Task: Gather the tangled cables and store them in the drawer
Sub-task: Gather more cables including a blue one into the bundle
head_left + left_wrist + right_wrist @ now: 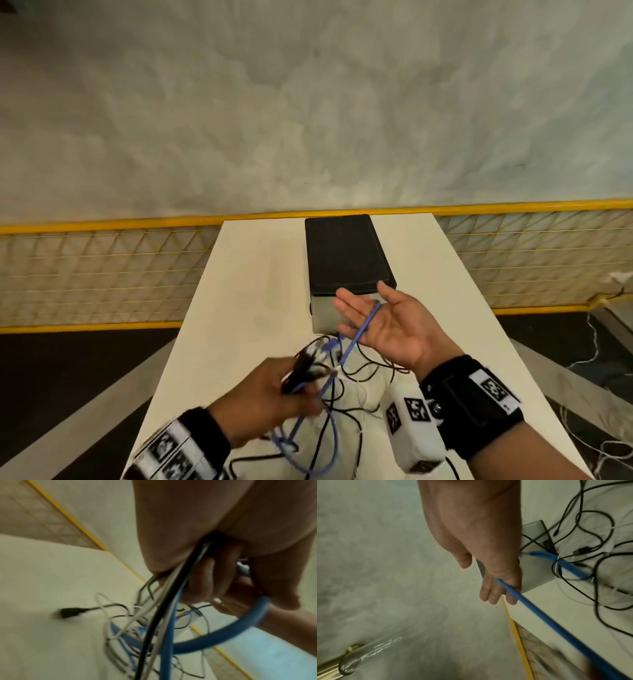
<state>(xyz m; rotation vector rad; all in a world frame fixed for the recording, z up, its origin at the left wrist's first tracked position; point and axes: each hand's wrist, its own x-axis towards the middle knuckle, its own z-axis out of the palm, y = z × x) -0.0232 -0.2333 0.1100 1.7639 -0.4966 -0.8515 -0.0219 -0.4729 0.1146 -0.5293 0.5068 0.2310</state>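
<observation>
A tangle of black, white and blue cables [342, 387] lies on the near part of the white table [260, 274]. My left hand [274, 397] grips a bundle of black, white and blue cables [173, 601] just above the table. My right hand [373, 318] is held flat, palm up, fingers straight, in front of the drawer unit. A blue cable [363, 329] is draped across its fingers [489, 593] and runs down to the left hand. The black drawer unit [342, 253] stands in the middle of the table; its pale front [325, 315] faces me.
A yellow-framed wire mesh fence [102, 274] runs behind the table, with a grey floor beyond. A black plug [70, 613] lies on the table left of the tangle. Loose white wires [596, 346] trail on the floor at the right.
</observation>
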